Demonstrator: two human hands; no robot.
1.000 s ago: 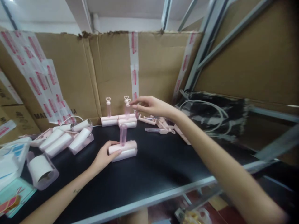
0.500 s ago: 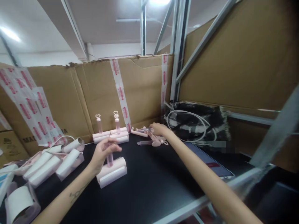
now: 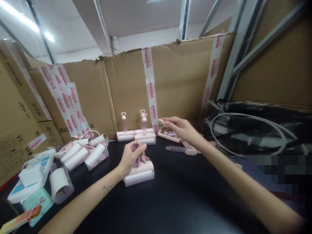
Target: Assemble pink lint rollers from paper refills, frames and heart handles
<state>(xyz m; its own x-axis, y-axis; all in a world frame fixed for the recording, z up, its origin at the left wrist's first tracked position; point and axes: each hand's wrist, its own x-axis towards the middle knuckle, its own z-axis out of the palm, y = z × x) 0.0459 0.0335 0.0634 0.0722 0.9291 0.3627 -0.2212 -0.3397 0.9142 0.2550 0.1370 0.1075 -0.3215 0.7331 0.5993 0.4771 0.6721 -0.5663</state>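
My left hand [image 3: 133, 155] is closed round a clear pinkish tube [image 3: 138, 161] that stands upright on a pink-and-white double-cylinder piece [image 3: 140, 177]. Between the thumb and fingertips of my right hand [image 3: 179, 127] is a small pale pink part [image 3: 161, 121], its shape mostly hidden. Below that hand lie loose pink parts [image 3: 168, 136] and a clear tube with a round pale end [image 3: 179, 149]. Behind my left hand, by the cardboard, are similar pink-and-white pieces [image 3: 125, 136] bearing upright tubes with heart-shaped loop tops [image 3: 143, 122].
At the left lie several white rolls in clear holders [image 3: 76, 157], a white-and-blue power strip [image 3: 17, 191] and a teal box [image 3: 39, 206]. A cardboard wall [image 3: 129, 84] closes off the back. Coiled white cable [image 3: 246, 114] rests on a black bundle at the right.
My right hand has lifted from the loose parts with a small pink part in its fingertips. My left hand has closed round the tube. The view has turned left.
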